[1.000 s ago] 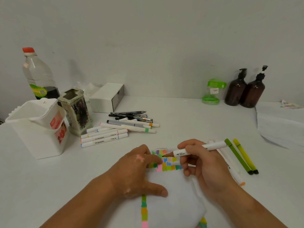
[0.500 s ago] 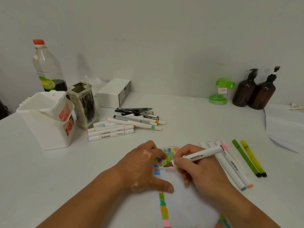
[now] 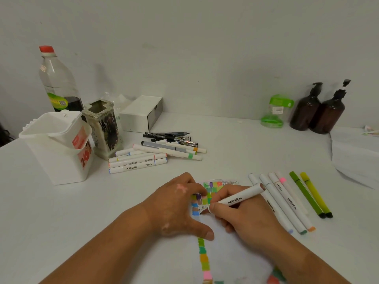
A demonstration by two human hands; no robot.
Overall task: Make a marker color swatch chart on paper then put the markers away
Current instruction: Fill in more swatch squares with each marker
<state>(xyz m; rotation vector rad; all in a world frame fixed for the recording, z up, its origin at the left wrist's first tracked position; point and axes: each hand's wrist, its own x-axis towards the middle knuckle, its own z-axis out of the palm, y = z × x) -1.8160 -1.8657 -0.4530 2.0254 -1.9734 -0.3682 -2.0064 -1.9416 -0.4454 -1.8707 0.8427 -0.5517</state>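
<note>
On your left, the white plastic tub (image 3: 55, 148) bears a red label showing "24"; the capped white markers (image 3: 137, 163) beside it read "MARKER". Your left hand (image 3: 178, 208) lies flat, fingers straight, on the white swatch-marked paper (image 3: 231, 255) on the desk (image 3: 61, 222). Your right hand (image 3: 244, 220) grips a white "MARKER" pen (image 3: 240, 198), its tip at the swatches

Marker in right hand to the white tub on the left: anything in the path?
Yes. The left hand, pressing the paper, lies between the marker in the right hand and the white tub; the loose marker pile sits close to that line.
</note>
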